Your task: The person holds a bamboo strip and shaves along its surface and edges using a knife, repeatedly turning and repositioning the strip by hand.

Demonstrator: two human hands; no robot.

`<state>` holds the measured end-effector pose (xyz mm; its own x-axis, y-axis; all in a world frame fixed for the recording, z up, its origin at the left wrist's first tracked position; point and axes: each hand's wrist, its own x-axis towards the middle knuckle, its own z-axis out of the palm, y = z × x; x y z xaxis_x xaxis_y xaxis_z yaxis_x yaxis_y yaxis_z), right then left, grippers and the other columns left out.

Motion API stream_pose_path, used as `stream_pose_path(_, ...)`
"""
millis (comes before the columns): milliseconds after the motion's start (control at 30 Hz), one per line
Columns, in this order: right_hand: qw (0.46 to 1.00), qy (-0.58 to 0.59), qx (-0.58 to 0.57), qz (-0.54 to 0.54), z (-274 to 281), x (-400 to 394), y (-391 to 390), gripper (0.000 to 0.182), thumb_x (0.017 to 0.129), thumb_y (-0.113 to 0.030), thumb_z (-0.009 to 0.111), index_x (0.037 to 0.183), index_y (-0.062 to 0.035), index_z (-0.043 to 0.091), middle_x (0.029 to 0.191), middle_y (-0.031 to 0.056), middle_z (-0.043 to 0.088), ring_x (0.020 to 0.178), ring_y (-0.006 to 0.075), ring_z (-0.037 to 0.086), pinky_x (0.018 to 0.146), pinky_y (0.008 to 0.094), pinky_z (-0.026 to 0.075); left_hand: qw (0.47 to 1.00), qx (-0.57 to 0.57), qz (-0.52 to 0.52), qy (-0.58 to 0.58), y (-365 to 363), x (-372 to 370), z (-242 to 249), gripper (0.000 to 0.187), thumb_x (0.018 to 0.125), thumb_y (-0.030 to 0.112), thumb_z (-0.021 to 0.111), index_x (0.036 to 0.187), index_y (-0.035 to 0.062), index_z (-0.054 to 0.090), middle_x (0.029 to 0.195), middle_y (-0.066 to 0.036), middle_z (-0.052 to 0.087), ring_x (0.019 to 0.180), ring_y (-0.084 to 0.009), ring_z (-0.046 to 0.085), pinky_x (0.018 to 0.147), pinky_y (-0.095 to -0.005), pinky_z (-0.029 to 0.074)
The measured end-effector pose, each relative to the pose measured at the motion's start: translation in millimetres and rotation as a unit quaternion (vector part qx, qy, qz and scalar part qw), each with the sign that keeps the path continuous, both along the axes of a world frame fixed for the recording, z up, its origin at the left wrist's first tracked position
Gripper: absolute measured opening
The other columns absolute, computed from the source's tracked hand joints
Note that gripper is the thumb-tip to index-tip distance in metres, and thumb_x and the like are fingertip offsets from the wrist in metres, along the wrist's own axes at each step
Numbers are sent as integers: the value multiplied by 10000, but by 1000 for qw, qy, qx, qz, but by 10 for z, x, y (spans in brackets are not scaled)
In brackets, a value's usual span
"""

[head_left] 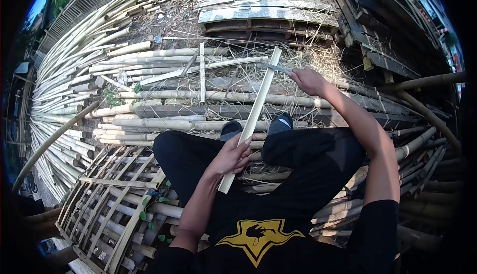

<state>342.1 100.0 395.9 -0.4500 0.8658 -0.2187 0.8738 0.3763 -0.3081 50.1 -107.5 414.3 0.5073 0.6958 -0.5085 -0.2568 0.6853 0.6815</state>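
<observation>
our left hand (231, 156) grips the strip (258, 107) low, right hand (310, 81) a knife (282, 69) near its top — shaving, probably; next stroke needs steadiness.

Upper garment: a black shirt (323, 249) with short sleeves (377, 227) that end on the upper arms (383, 187). The shirt front carries a yellow emblem (256, 254), star-like in outline, with its side points drawn out like wings, a thin yellow line bordering the upper part and a black figure in the middle. The left hand (231, 157) and right hand (309, 81) are bare. Lower garment: loose-fitting dark trousers (313, 150). Footwear: dark shoes (276, 126), the right one bearing a white patch (284, 121).
</observation>
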Motion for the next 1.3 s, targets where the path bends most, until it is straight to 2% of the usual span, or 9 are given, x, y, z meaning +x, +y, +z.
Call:
stream_pose_path(233, 991, 65, -12, 115, 106, -157, -46, 423, 999, -397, 393, 883, -31, 573, 747, 231, 600, 755, 433, 581, 723, 514, 446, 998, 27, -6, 57, -141, -107, 185, 239, 1039, 249, 395, 1166, 54, 448, 659, 45, 353, 376, -19, 282, 316, -196, 267)
stream_pose_path(400, 999, -27, 16, -30, -76, 286, 354, 502, 996, -434, 383, 877, -7, 617, 809, 259, 625, 805, 445, 598, 752, 498, 466, 997, -20, -17, 77, -507, -210, 331, 201, 1036, 241, 409, 1142, 75, 452, 637, 52, 343, 372, -15, 263, 312, -189, 233)
stream_pose_path(433, 999, -26, 17, -33, -49, 385, 376, 502, 996, -434, 383, 877, -7, 617, 809, 259, 625, 805, 445, 598, 752, 498, 466, 995, 49, -50, 70, -596, -240, 369, 200, 1039, 221, 395, 1160, 72, 452, 630, 50, 341, 372, -12, 256, 311, -188, 234)
stream_pose_path(500, 986, -115, -21, -120, -5, 619, 354, 507, 986, -453, 380, 942, -20, 640, 865, 255, 649, 870, 417, 625, 801, 483, 484, 999, -19, -44, 9, -673, -378, 629, 210, 1040, 204, 388, 1183, 63, 447, 618, 45, 329, 365, -12, 253, 302, -187, 231)
stream_pose_path(600, 985, -40, 0, -167, -70, 691, 395, 532, 978, -471, 396, 946, -4, 648, 868, 267, 649, 879, 425, 629, 799, 480, 489, 997, -6, 67, 33, -568, -511, 562, 233, 1039, 205, 389, 1204, 51, 445, 617, 36, 324, 346, -18, 252, 283, -185, 220)
stream_pose_path(767, 975, -36, -5, -219, 75, 433, 365, 532, 980, -469, 405, 918, 1, 648, 877, 267, 650, 863, 430, 622, 777, 477, 481, 996, -6, 76, 51, -143, -286, 373, 274, 1042, 238, 382, 1232, 55, 457, 634, 17, 391, 352, -26, 284, 304, -188, 246)
stream_pose_path(900, 990, 102, 28, -91, 296, 83, 162, 482, 997, -415, 390, 871, -2, 605, 773, 251, 617, 761, 451, 579, 706, 503, 445, 997, 19, 53, 59, 166, -72, 207, 310, 1045, 285, 369, 1248, 69, 459, 646, 23, 401, 361, -30, 290, 314, -194, 262)
stream_pose_path(1033, 995, 68, -9, 79, 355, -355, -146, 458, 1001, -428, 379, 904, -30, 584, 724, 245, 588, 746, 444, 581, 702, 517, 447, 994, 56, 34, 86, 271, 26, 55, 310, 1045, 314, 363, 1236, 93, 464, 623, 49, 332, 374, -26, 264, 315, -195, 246)
stream_pose_path(1300, 983, 70, -28, 169, 183, -617, -377, 445, 991, -451, 394, 928, -57, 591, 691, 232, 584, 715, 439, 595, 664, 526, 460, 995, 44, 55, 64, 198, 26, -136, 225, 1046, 278, 369, 1111, 88, 471, 601, 59, 306, 354, -22, 244, 299, -206, 216)
